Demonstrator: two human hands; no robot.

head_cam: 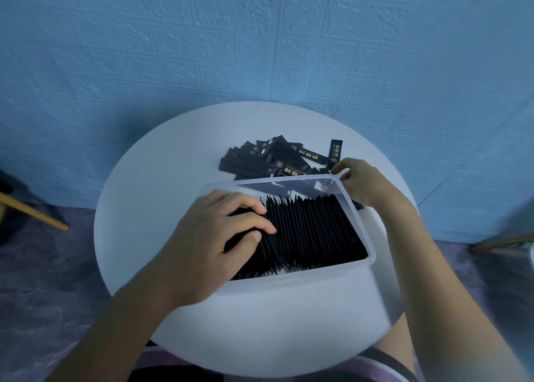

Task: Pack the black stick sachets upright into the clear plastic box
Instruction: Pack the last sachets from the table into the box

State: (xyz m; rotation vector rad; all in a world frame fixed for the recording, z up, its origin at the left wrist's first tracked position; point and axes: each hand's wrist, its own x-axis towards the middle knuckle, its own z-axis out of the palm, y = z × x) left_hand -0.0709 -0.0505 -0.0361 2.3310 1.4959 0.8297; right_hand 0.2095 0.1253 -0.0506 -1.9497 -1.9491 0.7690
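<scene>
The box (pixel 303 280) at centre looks nearly full; the left hand (pixel 231 231) clamps its grip round upright sachets (pixel 312 231). The right hand (pixel 361 179) curls at the upper-right corner — on what, I can't tell — next, I'd say, comes the loose pile (pixel 268 162) above.

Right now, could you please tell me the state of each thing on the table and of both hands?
clear plastic box, open, mostly full.
packed sachets, upright in a row inside it.
loose sachets, flat in a pile beyond the box.
left hand, grips packed sachets at the row's left end.
right hand, at the box's far right corner; hold unclear.
</scene>
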